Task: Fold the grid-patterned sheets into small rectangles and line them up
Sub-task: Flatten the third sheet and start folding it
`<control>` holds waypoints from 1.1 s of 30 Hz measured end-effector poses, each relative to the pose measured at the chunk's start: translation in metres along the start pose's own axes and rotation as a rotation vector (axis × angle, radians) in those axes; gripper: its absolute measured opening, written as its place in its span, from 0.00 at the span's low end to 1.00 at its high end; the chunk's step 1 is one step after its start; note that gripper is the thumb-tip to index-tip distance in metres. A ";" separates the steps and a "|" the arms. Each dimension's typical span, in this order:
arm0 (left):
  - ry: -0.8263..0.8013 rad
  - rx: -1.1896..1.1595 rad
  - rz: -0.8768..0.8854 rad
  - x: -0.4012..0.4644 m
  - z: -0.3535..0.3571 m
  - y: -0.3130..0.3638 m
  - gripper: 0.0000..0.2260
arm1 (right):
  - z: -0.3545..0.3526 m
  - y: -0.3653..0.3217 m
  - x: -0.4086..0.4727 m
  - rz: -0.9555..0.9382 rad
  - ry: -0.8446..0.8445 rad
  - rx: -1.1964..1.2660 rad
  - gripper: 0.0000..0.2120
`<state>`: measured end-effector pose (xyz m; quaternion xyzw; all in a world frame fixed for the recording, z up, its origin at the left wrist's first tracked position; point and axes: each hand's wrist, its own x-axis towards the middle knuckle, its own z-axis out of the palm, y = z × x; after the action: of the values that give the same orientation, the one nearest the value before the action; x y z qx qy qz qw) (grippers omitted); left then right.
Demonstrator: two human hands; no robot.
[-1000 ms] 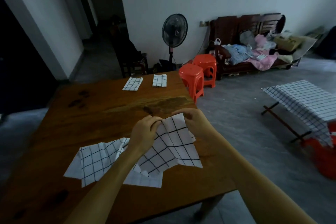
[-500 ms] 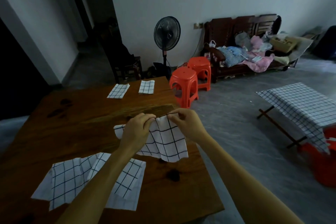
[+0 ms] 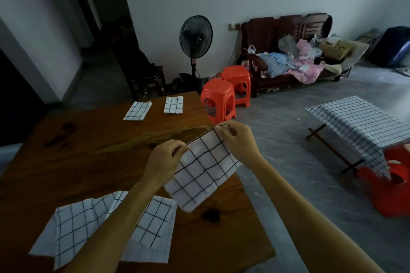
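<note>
I hold a white sheet with a black grid (image 3: 203, 167) in the air above the wooden table (image 3: 88, 162). My left hand (image 3: 165, 160) pinches its upper left corner and my right hand (image 3: 238, 139) pinches its upper right corner, so the top edge is stretched between them and the rest hangs down. A pile of unfolded grid sheets (image 3: 73, 221) lies near the table's front edge, partly under my left forearm. Two folded grid rectangles (image 3: 138, 110) (image 3: 174, 105) lie side by side at the far edge.
Two orange plastic stools (image 3: 218, 97) stand just past the table's far right corner. A low folding table covered in grid cloth (image 3: 363, 122) stands to the right, with orange stools (image 3: 390, 193) beside it. A standing fan (image 3: 195, 37) and a cluttered wooden bench (image 3: 288, 55) line the back wall.
I have lifted the sheet off the pile and brought it up and away from me. My hands have drawn apart, so its top edge is now taut.
</note>
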<state>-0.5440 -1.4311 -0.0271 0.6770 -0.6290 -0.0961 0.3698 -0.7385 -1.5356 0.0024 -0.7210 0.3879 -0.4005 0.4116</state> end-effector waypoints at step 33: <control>0.155 -0.297 -0.129 0.003 -0.052 -0.022 0.02 | 0.047 -0.017 -0.003 -0.067 -0.093 -0.179 0.02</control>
<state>-0.4950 -1.4152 -0.0033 0.6592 -0.5327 -0.1590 0.5063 -0.6934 -1.5131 0.0009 -0.7852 0.3783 -0.3437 0.3496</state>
